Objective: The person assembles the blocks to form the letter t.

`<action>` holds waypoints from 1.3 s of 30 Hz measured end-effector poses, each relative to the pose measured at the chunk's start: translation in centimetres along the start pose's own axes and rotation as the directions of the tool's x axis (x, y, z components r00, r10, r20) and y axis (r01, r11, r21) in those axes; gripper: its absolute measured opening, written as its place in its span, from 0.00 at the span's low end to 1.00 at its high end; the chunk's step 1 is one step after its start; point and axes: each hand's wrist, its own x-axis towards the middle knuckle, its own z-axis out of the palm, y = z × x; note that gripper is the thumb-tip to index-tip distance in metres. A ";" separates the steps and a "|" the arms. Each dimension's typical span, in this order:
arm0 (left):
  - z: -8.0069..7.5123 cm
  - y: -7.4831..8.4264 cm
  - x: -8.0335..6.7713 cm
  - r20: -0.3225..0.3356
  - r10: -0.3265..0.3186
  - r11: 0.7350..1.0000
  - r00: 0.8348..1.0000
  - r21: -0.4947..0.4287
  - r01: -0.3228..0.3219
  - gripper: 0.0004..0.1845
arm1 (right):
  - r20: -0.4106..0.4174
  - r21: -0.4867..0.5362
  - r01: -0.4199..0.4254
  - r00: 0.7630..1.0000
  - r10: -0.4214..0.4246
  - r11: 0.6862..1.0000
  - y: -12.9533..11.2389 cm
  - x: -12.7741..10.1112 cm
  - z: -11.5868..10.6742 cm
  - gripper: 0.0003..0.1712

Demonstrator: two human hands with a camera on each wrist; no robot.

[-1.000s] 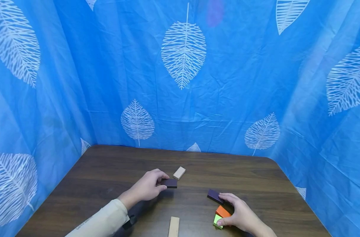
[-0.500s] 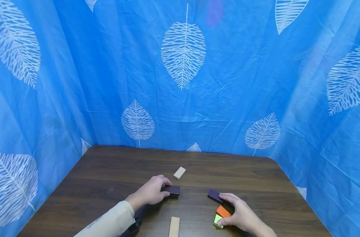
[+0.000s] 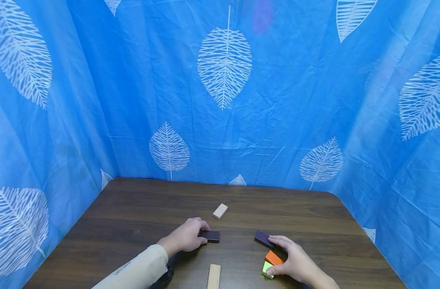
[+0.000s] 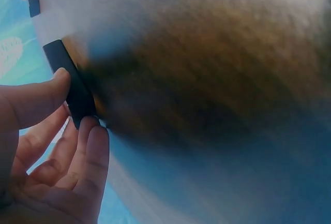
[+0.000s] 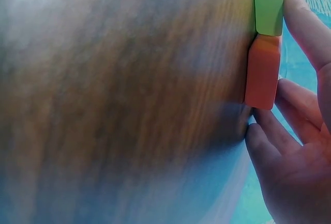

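Observation:
My left hand (image 3: 186, 235) pinches a dark rectangular block (image 3: 211, 237) between thumb and fingertips, low at the middle of the table. In the left wrist view the thumb lies along one face of that dark block (image 4: 71, 81), with fingertips at its end. My right hand (image 3: 295, 261) lies spread over several blocks at the right. Its thumb touches a lime green block (image 3: 267, 270), and its fingertips are by the near end of a dark purple block (image 3: 263, 239). Between these sits an orange block (image 3: 274, 258). The right wrist view shows the green block (image 5: 269, 6) against the orange block (image 5: 262, 74).
A pale wooden block (image 3: 220, 211) lies farther back, beyond the left hand. A longer pale wooden block (image 3: 213, 276) reaches out of the frame at the near edge. Blue leaf-patterned cloth (image 3: 223, 120) hangs behind and on both sides of the brown table (image 3: 162, 200).
My left hand has brought the dark block nearer and slightly right, and lowered it to the table. The right hand and the blocks around it have stayed in place.

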 end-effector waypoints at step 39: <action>0.3 -1.4 0.9 0.000 -0.096 0.975 0.995 -0.199 0.094 0.09 | -0.014 -0.064 0.041 0.999 -0.042 0.997 0.2 -0.2 0.2 0.49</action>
